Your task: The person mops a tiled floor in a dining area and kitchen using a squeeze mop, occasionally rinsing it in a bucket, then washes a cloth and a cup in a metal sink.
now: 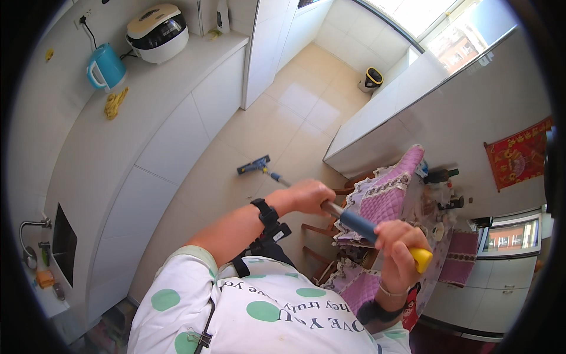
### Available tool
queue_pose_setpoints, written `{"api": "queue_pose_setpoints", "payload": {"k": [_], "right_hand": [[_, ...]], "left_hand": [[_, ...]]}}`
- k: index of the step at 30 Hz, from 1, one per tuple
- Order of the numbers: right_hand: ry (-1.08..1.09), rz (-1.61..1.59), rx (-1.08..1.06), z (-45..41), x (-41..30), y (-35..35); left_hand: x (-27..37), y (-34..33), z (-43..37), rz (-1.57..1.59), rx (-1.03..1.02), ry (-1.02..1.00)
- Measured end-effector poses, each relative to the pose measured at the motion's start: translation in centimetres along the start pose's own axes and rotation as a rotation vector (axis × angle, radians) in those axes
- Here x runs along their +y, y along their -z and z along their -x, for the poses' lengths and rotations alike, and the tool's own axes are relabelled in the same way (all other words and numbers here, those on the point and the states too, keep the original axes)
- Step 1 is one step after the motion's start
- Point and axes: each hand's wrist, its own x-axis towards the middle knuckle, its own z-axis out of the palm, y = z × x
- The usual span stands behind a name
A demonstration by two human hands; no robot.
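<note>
My left hand [311, 197] is closed around the metal pole of a long-handled floor-cleaning tool, either a brush or a squeegee. Near the pole's upper end, my right hand [402, 252] wraps the handle between its blue grip [359, 225] and yellow end cap [421, 259]. The pole slants down and away to the left. Its narrow blue-grey head [253, 165] rests on the beige tiled floor [221, 186], out from the white cabinets. A black strap with a small device is on my left wrist; a bracelet and dark band are on my right arm.
White cabinets [163, 155] line the left, bearing a rice cooker [161, 44], a blue kettle [107, 66] and a yellow cloth [116, 103]. Chairs with pink quilted covers [384, 203] stand close on the right beside a cluttered table. A small bin [370, 80] sits farther ahead by the wall.
</note>
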Motion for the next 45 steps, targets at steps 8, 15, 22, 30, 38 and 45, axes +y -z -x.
{"api": "queue_pose_setpoints", "payload": {"k": [8,15,22,30,38,45], "right_hand": [[0.035,0.221,0.151,-7.6,11.9,-0.2],[0.040,0.265,-0.028,-10.8,19.4,0.3],[0.016,0.215,0.091,-8.2,24.4,-0.5],[-0.073,0.158,0.162,1.2,15.4,-2.8],[-0.185,0.229,0.161,6.8,3.8,-8.8],[-0.179,0.209,0.217,3.0,2.9,-11.0]], "left_hand": [[-9.5,1.7,10.6,0.526,0.684,0.599],[-8.8,-6.2,40.2,0.719,0.848,1.459],[-1.9,-17.6,56.3,1.100,0.957,1.825],[-0.8,-22.5,56.7,1.002,0.753,1.672],[-4.7,-20.6,59.8,1.271,1.004,1.571],[-3.4,-19.9,64.0,1.287,1.118,1.505]]}}
